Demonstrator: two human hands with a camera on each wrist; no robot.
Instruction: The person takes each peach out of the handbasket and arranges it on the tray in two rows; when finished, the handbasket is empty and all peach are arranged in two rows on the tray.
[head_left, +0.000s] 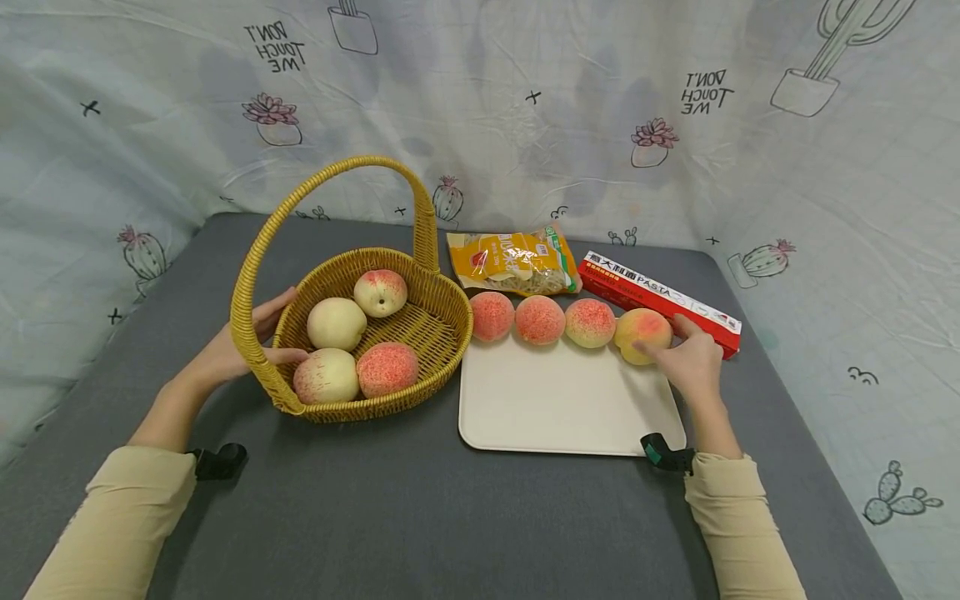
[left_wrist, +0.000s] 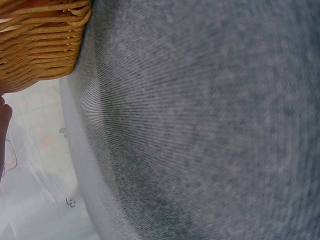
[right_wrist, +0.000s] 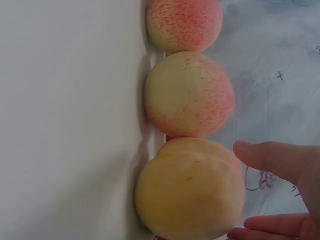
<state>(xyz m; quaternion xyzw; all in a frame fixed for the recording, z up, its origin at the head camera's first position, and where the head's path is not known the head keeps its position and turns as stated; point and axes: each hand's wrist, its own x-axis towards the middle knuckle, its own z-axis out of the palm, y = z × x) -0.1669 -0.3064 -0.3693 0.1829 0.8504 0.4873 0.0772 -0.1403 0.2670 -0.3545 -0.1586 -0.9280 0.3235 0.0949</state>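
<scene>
A yellow wicker basket (head_left: 442, 354) holds several peaches, pale ones like this peach (head_left: 336, 323) and a redder peach (head_left: 387, 369). My left hand (head_left: 251, 333) holds the basket's left side, with the thumb over the rim and the fingers along the outside. Several peaches stand in a row along the far edge of a cream tray (head_left: 562, 408). At the row's right end sits a yellow peach (right_wrist: 192, 192). Over this peach is my right hand (head_left: 690, 358), thumb and fingers spread; their tips (right_wrist: 245, 150) lie at its upper side.
Behind the peach row lie a yellow plastic food packet (head_left: 513, 260) and a red pasta box (head_left: 660, 298), which slants down to the right. All of it stands on a grey cloth-covered table (head_left: 420, 517). A printed curtain (head_left: 495, 108) hangs along the back and sides.
</scene>
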